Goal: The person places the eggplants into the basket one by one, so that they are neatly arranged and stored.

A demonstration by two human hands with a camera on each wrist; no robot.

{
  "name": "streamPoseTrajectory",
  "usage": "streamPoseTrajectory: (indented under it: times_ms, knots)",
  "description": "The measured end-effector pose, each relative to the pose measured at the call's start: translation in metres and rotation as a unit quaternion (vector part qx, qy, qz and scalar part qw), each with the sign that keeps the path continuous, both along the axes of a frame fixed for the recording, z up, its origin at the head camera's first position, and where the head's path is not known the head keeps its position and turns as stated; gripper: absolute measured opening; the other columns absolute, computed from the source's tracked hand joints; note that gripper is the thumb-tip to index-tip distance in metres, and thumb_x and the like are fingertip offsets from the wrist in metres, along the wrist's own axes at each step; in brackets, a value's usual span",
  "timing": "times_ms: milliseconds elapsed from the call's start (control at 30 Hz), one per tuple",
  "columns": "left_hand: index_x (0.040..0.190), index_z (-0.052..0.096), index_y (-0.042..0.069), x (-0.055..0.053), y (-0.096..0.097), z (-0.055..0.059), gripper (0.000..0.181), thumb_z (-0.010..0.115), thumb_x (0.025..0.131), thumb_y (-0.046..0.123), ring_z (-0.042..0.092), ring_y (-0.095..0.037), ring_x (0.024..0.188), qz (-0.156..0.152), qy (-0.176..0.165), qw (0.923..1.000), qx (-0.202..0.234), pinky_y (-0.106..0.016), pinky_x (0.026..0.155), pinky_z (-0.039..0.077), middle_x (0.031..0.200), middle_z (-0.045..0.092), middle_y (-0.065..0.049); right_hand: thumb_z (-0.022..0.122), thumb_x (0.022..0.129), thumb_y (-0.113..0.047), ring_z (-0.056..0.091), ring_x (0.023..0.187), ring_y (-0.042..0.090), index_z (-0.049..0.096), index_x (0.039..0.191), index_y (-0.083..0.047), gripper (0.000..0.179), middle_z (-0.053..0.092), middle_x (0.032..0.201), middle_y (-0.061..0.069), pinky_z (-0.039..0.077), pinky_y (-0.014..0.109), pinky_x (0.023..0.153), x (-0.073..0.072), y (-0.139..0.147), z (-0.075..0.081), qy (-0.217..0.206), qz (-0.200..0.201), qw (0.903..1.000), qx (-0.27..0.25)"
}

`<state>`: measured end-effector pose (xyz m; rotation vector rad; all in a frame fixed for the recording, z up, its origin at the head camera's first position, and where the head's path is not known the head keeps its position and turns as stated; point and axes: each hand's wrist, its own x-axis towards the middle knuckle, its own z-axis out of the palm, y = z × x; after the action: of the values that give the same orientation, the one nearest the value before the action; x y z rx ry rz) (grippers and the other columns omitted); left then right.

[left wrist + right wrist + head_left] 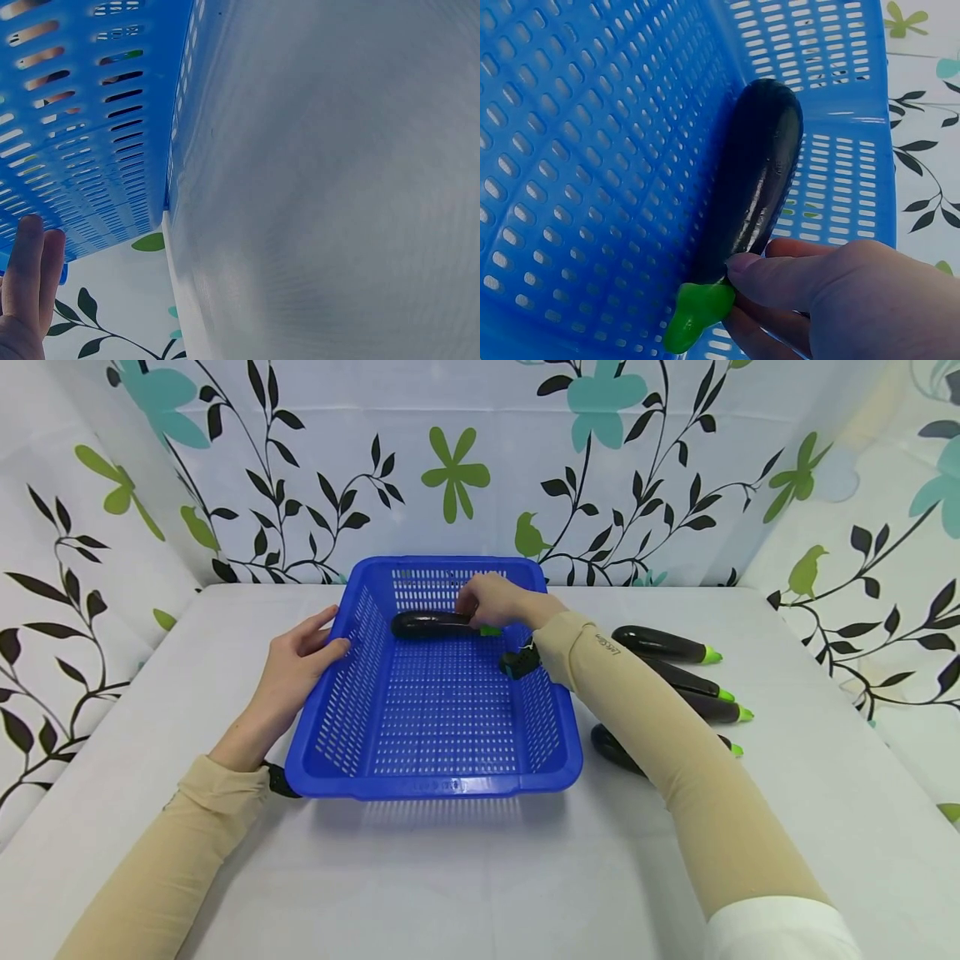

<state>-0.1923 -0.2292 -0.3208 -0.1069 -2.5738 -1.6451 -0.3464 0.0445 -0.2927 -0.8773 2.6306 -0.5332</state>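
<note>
The right hand (491, 600) pinches a glossy, near-black, elongated eggplant with a bright green stem cap (754, 165) close to its stem end, the thumb on the dark skin just beside the cap and other fingers at the opposite side, so most of the body extends beyond the fingertips. This eggplant lies inside a blue rectangular perforated plastic basket (435, 787), crosswise near the far wall, its rounded end to the left and the green cap to the right. Its skin is smooth and shiny, with pale streaks of reflected light, and the body is thicker towards the rounded end; the cap narrows to a short stub. The basket has sloping walls and a slotted floor, and it is the only eggplant seen in there. The left hand (296, 664) touches the basket's left side, its fingers mostly straight along the outside and the thumb at the rim. To the right of the basket, four more dark eggplants with green stem ends (660, 643) lie on the white table (450, 877), partly hidden by the beige right sleeve (660, 735)
</note>
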Motion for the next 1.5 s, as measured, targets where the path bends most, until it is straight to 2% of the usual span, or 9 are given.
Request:
streamPoseTrajectory:
  times_ms: [167,433,567,700,867,1033,1233,1500]
  knots:
    - [0.158,0.029,0.017,0.001,0.000,0.000,0.063,0.053,0.102,0.032,0.060,-0.004,0.103,0.001,0.000,1.0000,0.000,-0.009,0.077,0.049,0.147,0.051,-0.021,0.064,0.094,-0.001,0.061,0.114,0.024,0.066,0.124,-0.001,0.030,0.067,0.121,0.014,0.048,0.037,0.100,0.000,0.000,0.000,-0.004,-0.004,0.9999,-0.010]
    - [0.159,0.028,0.018,0.002,0.000,0.001,0.063,0.053,0.103,0.033,0.061,-0.020,0.114,0.007,-0.005,0.9999,-0.005,-0.009,0.078,0.050,0.148,0.050,-0.020,0.065,0.094,-0.002,0.061,0.114,0.024,0.065,0.124,0.000,0.030,0.067,0.122,0.014,0.047,0.036,0.101,-0.001,-0.002,0.000,0.000,0.001,0.9999,-0.016]
    - [0.159,0.027,0.018,0.001,-0.001,0.001,0.063,0.052,0.103,0.033,0.060,-0.024,0.117,0.007,-0.008,0.9999,-0.002,-0.009,0.077,0.050,0.149,0.049,-0.020,0.066,0.094,-0.003,0.061,0.114,0.024,0.065,0.124,0.000,0.030,0.067,0.122,0.014,0.047,0.036,0.101,-0.001,-0.003,0.001,-0.004,0.003,0.9998,-0.019]
    - [0.159,0.027,0.018,0.001,-0.002,0.001,0.063,0.053,0.103,0.033,0.061,-0.021,0.114,0.008,-0.007,0.9999,-0.002,-0.009,0.077,0.050,0.149,0.049,-0.020,0.066,0.094,-0.004,0.061,0.114,0.024,0.065,0.125,0.000,0.032,0.067,0.122,0.014,0.047,0.037,0.101,-0.002,-0.003,0.001,-0.005,0.003,0.9997,-0.025]
    - [0.159,0.029,0.017,0.002,-0.001,0.000,0.063,0.054,0.103,0.033,0.060,-0.008,0.106,0.010,-0.006,0.9999,-0.001,-0.008,0.077,0.049,0.148,0.050,-0.021,0.066,0.095,-0.009,0.061,0.116,0.024,0.064,0.128,0.000,0.034,0.067,0.123,0.013,0.047,0.036,0.101,-0.003,-0.004,0.005,0.010,0.006,0.9993,-0.035]
    - [0.158,0.030,0.016,0.000,0.001,-0.003,0.063,0.055,0.102,0.032,0.059,-0.004,0.103,0.008,-0.006,0.9999,0.004,-0.008,0.077,0.049,0.146,0.051,-0.022,0.067,0.095,-0.015,0.060,0.116,0.024,0.063,0.129,0.000,0.037,0.066,0.123,0.012,0.046,0.037,0.103,0.000,-0.004,0.020,0.011,0.018,0.9994,-0.027]
    - [0.158,0.030,0.016,-0.001,0.002,-0.003,0.063,0.055,0.102,0.032,0.060,-0.004,0.103,0.004,-0.001,1.0000,0.003,-0.009,0.077,0.050,0.146,0.051,-0.022,0.067,0.096,-0.019,0.059,0.116,0.024,0.063,0.128,0.000,0.038,0.066,0.123,0.012,0.046,0.038,0.103,0.003,0.004,0.046,0.010,0.028,0.9990,-0.032]
    - [0.158,0.029,0.018,0.000,-0.001,-0.001,0.063,0.054,0.102,0.032,0.060,-0.004,0.102,0.003,0.000,1.0000,-0.001,-0.009,0.077,0.050,0.147,0.051,-0.021,0.069,0.095,-0.024,0.063,0.112,0.019,0.067,0.126,-0.005,0.037,0.070,0.119,0.008,0.046,0.037,0.103,0.009,0.029,0.079,0.000,0.017,0.9957,-0.091]
